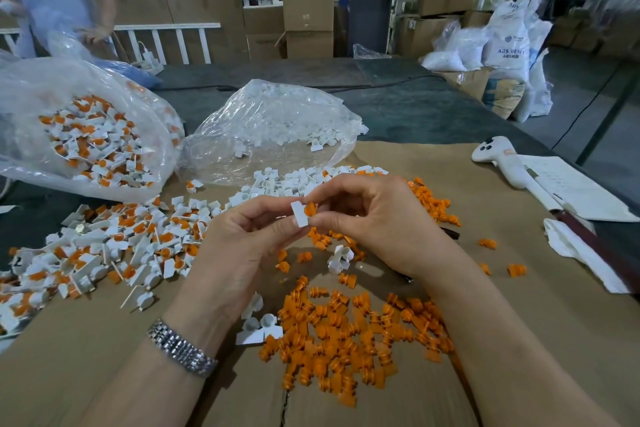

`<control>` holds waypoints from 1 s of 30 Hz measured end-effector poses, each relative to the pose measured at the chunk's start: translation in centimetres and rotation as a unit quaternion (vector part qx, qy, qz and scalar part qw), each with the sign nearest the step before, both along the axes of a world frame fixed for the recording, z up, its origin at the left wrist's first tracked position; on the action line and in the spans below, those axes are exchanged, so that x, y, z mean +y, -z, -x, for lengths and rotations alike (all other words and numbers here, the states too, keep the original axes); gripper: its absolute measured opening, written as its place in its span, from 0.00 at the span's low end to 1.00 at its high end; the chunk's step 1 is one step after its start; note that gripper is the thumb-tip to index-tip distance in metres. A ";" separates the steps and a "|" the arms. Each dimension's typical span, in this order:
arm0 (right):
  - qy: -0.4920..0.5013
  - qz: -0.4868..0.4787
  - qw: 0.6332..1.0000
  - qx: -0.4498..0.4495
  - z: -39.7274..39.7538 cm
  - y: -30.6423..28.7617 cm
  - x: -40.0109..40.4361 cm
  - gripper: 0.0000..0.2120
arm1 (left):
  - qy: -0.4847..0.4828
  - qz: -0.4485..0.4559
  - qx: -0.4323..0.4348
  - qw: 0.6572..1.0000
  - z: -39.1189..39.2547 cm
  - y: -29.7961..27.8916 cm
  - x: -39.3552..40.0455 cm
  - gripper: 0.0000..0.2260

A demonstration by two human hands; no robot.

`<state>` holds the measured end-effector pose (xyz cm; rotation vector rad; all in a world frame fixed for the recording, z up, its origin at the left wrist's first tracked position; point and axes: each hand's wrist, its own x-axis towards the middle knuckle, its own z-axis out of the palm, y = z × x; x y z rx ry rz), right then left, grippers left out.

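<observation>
The whole job sits on a brown cardboard sheet [519, 305] laid over the dark worktop [415, 107]. Both hands are up over the middle of the sheet. The left hand [242, 246] pinches a small white plastic cap with a flat tab [300, 214] between thumb and fingertips. The right hand [377, 218] pinches a little orange rubber plug [310, 209] and has it right against the cap. So the piece is in the air between the two hands, not lying on the sheet.

My take on doing this bit well:
- Hold the cap by its tab so the round socket faces the plug.
- Line the plug up straight, then push with a tiny twist until it seats flush all round.
- Grip the plug near its back end so your fingertips don't block the socket.

If it goes in crooked, I'd guess it ends up lopsided.

Containers, big one first. The large clear plastic bag [34, 87] at the far left corner lies on its side with the mouth open, full of white caps that already have orange plugs in them. A finished pile [104, 253] of the same spreads along the left edge. The smaller crumpled clear plastic bag [263, 107], at the middle of the far edge, holds plain white caps only, and some spill out of its mouth onto the sheet. The loose orange plugs [356, 333] aren't in anything, just heaped near the front edge.
</observation>
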<state>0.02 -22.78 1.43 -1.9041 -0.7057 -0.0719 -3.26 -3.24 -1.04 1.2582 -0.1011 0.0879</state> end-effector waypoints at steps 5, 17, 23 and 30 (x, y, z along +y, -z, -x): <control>0.007 0.008 1.000 -0.018 0.0 0.2 0.0 0.11 | -0.003 0.021 0.017 1.000 -0.1 -0.1 -0.1 0.10; 0.036 0.054 0.995 -0.076 0.2 0.4 0.6 0.11 | -0.019 0.038 0.054 0.998 0.0 -0.4 -0.4 0.08; 0.053 0.075 0.990 -0.106 0.3 0.4 0.8 0.11 | -0.031 0.048 0.058 0.997 -0.1 -0.1 -0.6 0.04; 0.052 0.110 0.985 -0.120 0.4 0.6 1.2 0.10 | -0.044 0.027 0.063 0.997 -0.3 0.1 -0.6 0.03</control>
